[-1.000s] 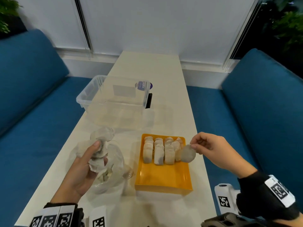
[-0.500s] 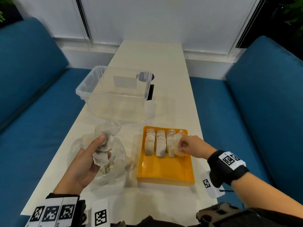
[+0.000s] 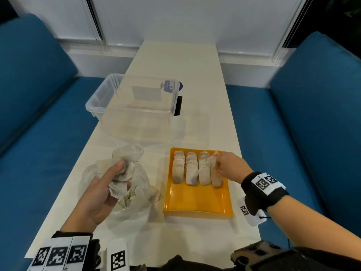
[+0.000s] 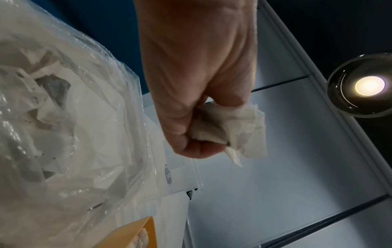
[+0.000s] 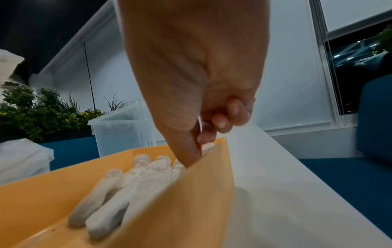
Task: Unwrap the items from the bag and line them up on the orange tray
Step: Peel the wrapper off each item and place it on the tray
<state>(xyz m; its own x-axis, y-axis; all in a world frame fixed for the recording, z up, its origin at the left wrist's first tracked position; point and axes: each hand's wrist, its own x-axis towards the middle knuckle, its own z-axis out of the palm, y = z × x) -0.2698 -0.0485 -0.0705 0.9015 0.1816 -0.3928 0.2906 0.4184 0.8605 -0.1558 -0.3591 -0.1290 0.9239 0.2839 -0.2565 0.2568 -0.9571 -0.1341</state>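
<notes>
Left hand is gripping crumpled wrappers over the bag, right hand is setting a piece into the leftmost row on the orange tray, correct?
Not quite. The right hand is at the rightmost row of the orange tray, as the head view shows. The left hand does grip crumpled wrappers over the bag.

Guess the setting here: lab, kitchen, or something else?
Likely an office lounge or café-style booth, not a kitchen: blue cushioned benches flank a narrow white table, with blinds-covered windows behind and potted greenery nearby.
</notes>
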